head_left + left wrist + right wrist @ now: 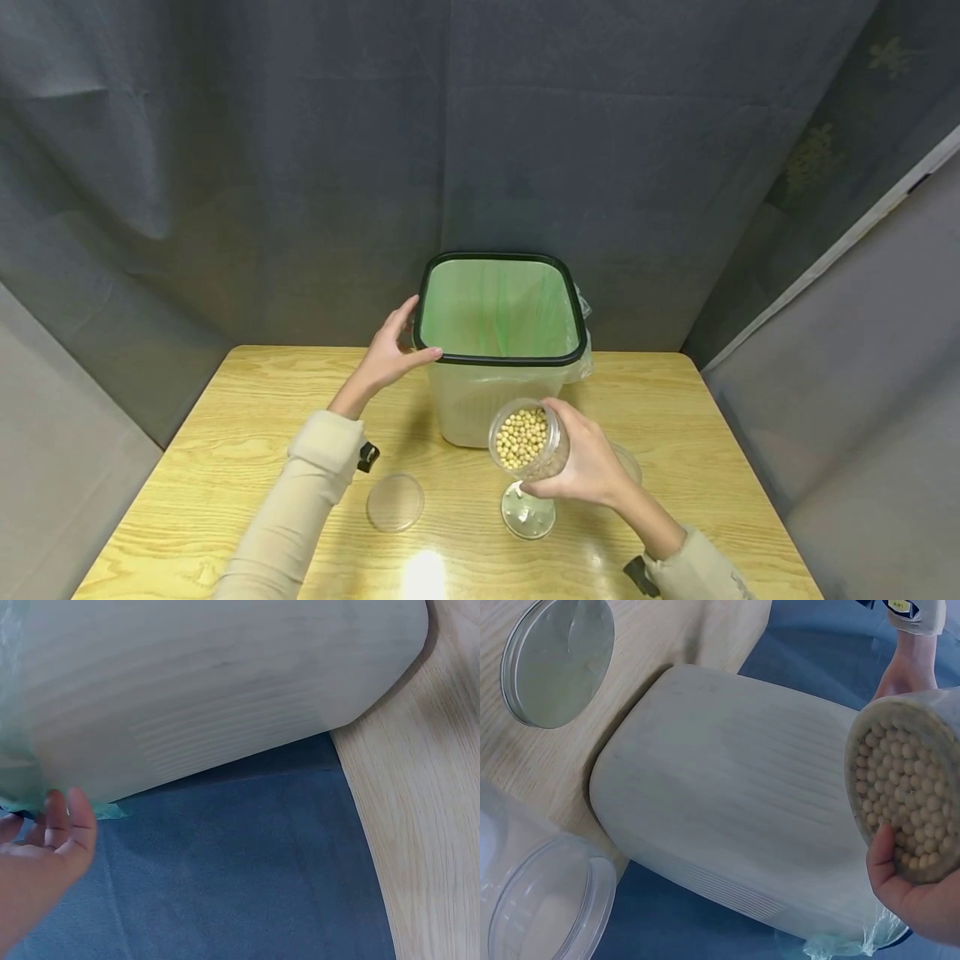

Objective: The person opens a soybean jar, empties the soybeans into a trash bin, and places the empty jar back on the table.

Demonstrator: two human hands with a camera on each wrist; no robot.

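My right hand (588,458) grips a clear plastic jar (557,454) of round, pale yellow soybeans (521,437). The jar leans with its mouth end toward the left, in front of the trash bin (468,408). That bin is whitish, with a black rim and a green liner bag (495,304) inside. At the bin's front left corner, my left hand (384,357) holds the rim, thumb on the front edge and fingers along the left side. The left wrist view shows its bent fingers (79,825) right by the liner's edge.
A silver round lid (528,521) lies on the wooden table (255,433) below the jar, and a clear round lid (395,502) lies to its left. Another clear jar (551,900) stands near the bin, mostly behind my right hand in the head view. Grey curtains (337,167) surround the table.
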